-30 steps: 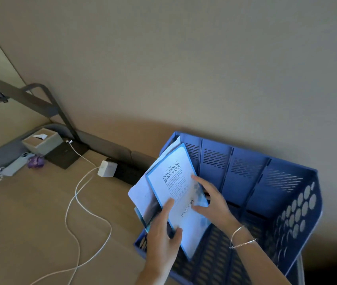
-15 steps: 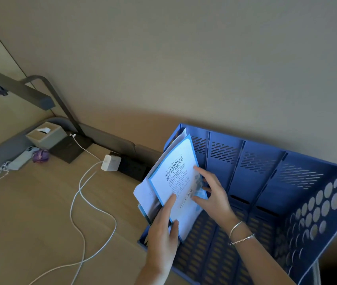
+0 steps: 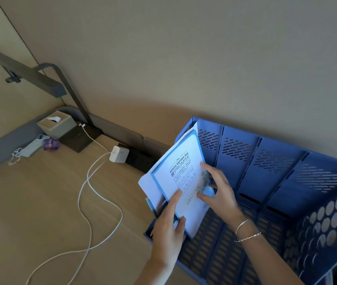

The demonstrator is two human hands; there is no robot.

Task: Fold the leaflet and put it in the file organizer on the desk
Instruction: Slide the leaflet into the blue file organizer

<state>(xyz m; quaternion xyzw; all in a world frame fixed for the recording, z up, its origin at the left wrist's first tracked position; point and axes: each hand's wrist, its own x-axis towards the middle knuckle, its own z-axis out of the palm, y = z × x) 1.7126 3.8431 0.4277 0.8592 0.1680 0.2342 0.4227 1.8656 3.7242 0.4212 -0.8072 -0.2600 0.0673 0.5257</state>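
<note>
A white leaflet (image 3: 181,167) with a blue border and printed text stands tilted in the leftmost slot of the blue plastic file organizer (image 3: 282,182) on the desk. Other papers (image 3: 149,184) lean behind it on its left. My left hand (image 3: 168,227) grips the leaflet's lower left edge, forefinger laid on its face. My right hand (image 3: 218,190) presses fingertips against the leaflet's right side from inside the organizer. The leaflet's bottom edge is hidden behind my left hand.
A white charger (image 3: 119,154) with a looping white cable (image 3: 85,194) lies on the wooden desk, plugged by a black power strip (image 3: 141,160). A desk lamp (image 3: 40,79), tissue box (image 3: 56,125), phone (image 3: 34,145) and small purple item (image 3: 50,144) sit at the back left.
The view has shifted slightly, so the organizer sits further right. Both hands stay on the leaflet, which has settled a little deeper into the leftmost slot.
</note>
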